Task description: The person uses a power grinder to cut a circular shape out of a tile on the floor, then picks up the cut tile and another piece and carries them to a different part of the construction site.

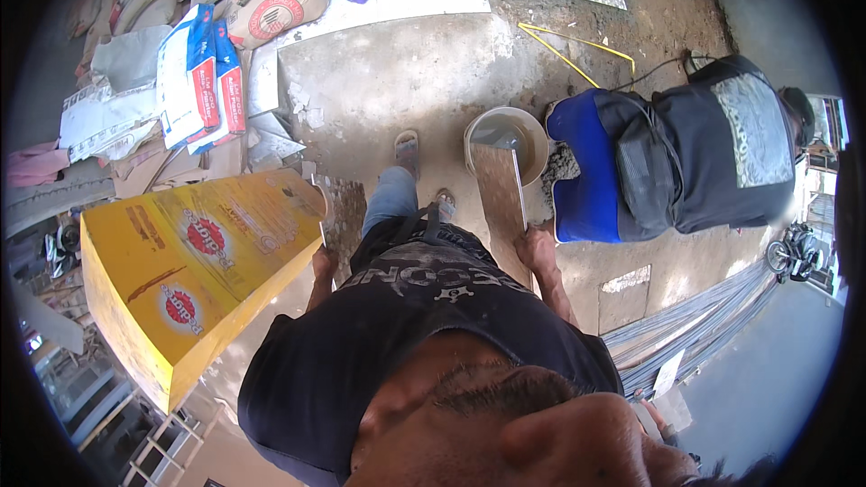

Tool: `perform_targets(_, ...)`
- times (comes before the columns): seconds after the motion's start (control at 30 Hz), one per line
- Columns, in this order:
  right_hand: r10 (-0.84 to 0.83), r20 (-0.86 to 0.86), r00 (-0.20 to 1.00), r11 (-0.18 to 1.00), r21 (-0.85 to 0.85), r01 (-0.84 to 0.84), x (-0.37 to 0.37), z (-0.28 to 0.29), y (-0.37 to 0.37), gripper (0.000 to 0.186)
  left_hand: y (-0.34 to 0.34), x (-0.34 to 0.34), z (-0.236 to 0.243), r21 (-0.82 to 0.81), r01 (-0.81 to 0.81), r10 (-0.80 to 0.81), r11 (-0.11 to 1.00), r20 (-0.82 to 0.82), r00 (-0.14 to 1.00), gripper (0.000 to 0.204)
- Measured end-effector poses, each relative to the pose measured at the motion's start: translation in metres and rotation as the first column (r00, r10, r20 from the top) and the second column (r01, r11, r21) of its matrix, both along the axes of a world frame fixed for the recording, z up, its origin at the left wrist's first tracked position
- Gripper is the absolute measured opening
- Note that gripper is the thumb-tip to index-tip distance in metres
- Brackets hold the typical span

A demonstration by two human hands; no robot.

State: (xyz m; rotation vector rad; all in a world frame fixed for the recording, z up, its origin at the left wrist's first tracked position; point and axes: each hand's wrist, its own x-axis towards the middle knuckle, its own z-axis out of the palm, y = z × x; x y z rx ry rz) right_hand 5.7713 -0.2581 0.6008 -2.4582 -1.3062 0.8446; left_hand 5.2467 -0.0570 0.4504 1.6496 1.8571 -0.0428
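Note:
My left hand (325, 265) is closed on the edge of a brown, mottled tile (346, 216) with a pale rim, carried upright at my left side. In my right hand (538, 251) is a second brown tile (498, 198), also on edge, its pale rim facing right. The far end of that tile overlaps the view of a round bucket (545, 149) holding murky liquid; I cannot tell whether they touch. Both sets of fingers are partly hidden behind the tiles. My sandalled feet stand on the floor between the two tiles.
A tall yellow box-like stand (216, 252) rises close on my left. Beyond it are bagged powder (189, 81) and cement sacks (280, 4). A person in black and blue (695, 149) bends over at right, near a yellow frame (586, 52). Long bars (704, 329) lie behind that person.

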Motion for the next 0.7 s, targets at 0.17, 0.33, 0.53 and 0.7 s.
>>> perform_targets(0.17,-0.149,0.017,0.989,0.984,-0.093,0.15,0.036,0.019,0.1,0.035,0.092,0.031,-0.002,-0.191,-0.001,-0.01,0.982,-0.058,0.998,0.04)
perform_targets(0.33,-0.308,0.097,0.946,0.951,-0.002,0.31,0.066,0.007,0.159,0.031,0.206,0.099,0.017,-0.153,0.071,-0.07,0.986,0.011,0.998,0.041)
perform_targets(0.53,-0.441,0.032,0.897,0.897,0.053,0.439,0.119,-0.002,0.238,0.023,0.34,0.173,0.023,-0.179,0.308,-0.325,0.935,-0.076,0.943,0.038)
perform_targets(0.7,-0.533,-0.055,0.844,0.844,0.022,0.535,0.171,-0.013,0.334,0.021,0.476,0.184,-0.007,-0.157,0.595,-0.615,0.788,-0.224,0.756,0.042)
